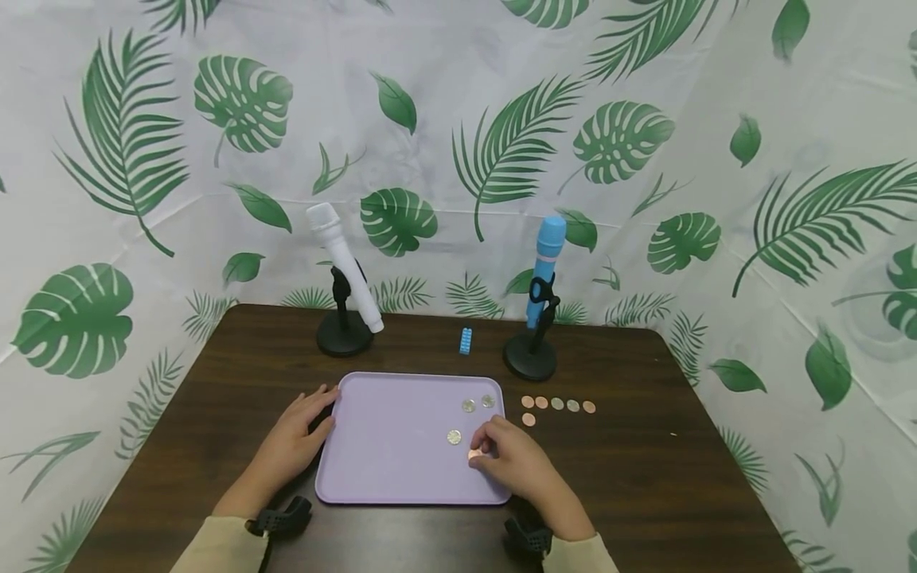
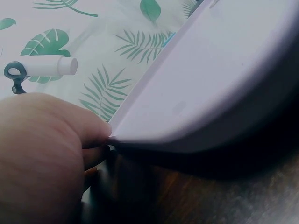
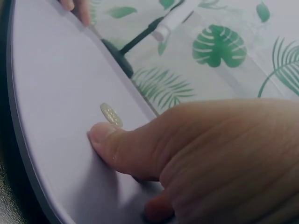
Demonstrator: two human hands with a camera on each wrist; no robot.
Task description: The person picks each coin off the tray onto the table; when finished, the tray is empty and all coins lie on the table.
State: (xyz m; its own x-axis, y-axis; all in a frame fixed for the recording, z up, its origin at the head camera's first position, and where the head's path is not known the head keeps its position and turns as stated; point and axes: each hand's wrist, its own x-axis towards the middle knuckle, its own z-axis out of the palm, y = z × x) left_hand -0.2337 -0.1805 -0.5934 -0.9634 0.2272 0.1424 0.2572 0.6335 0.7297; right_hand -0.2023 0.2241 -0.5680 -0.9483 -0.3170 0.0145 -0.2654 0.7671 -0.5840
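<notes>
On the table lies a lilac tray (image 1: 390, 446). My right hand (image 1: 516, 458) is over its right part, thumb and curled fingers pinching a copper coin (image 1: 475, 454) low over the tray. That coin is hidden behind the thumb (image 3: 110, 142) in the right wrist view. Just left of these fingers is a silver coin (image 1: 454, 437); two more, one silver coin (image 1: 469, 406) and another silver coin (image 1: 488, 401), lie near the tray's far right corner. My left hand (image 1: 294, 438) rests at the tray's left edge, fingers loosely extended and touching the rim (image 2: 135, 100).
Right of the tray, several copper and silver coins (image 1: 557, 404) form a row, with one copper coin (image 1: 528, 419) below it. Behind stand a white microphone (image 1: 347, 267) and a blue microphone (image 1: 548, 255) on black stands, a small blue block (image 1: 466, 341) between them.
</notes>
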